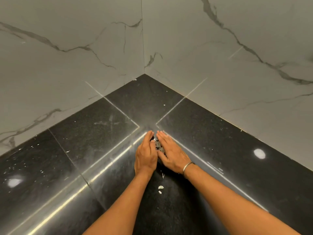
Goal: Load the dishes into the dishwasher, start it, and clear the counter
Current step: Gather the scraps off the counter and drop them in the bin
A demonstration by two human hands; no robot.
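Low in the middle of the frame, two white scraps are lying on the black counter between the forearms, nearer the person than the hands and outside their reach. Just above, at the frame's centre, the left hand is standing on its edge with fingers lightly curved. The right hand, with a bangle on its wrist, is lying flatter with fingers straight, and the fingertips are almost meeting at the far end. Neither hand is gripping anything: both are open, walling in a small grey pile of crumbs that is sitting on the counter in the narrow gap between the palms. That gap is running lengthwise from the person toward the corner, so I judge the pile is best drawn back toward the lower frame, over the white scraps. Both hands are equally near it. Farther up, stray specks are dotting the counter before the marble walls.
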